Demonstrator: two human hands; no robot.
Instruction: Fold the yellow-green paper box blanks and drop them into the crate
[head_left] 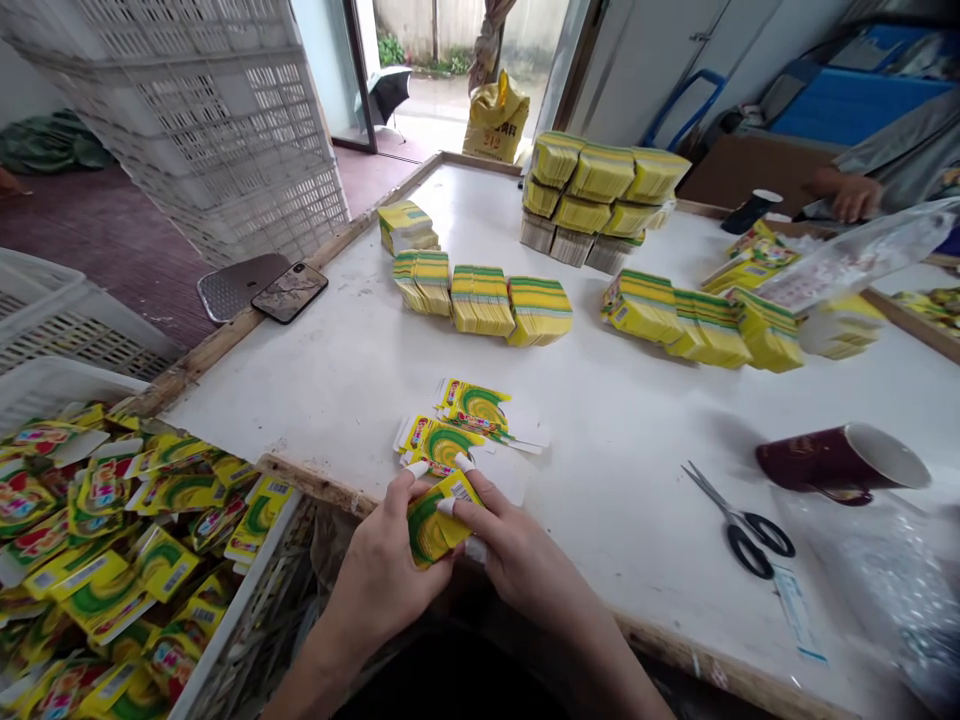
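Both hands meet at the table's near edge around one small yellow and green carton (435,528). My left hand (390,560) is closed on its left side. My right hand (517,545) grips the right side, thumb and fingers near the barcode end. White coverings show on some fingertips. Just beyond the hands, a few flat printed cartons (442,440) lie overlapping on the white table (300,400). Some of their flaps point right. The undersides of both hands are hidden.
Left stands a crate (247,610) full of cartons. Bundled carton stacks (480,300) line the table, with a taller pile (592,190) behind. Scissors (742,525), a tipped maroon mug (817,460) and clear plastic (885,580) lie right; a phone (291,292) left. A person's hand (847,195) rests far right.
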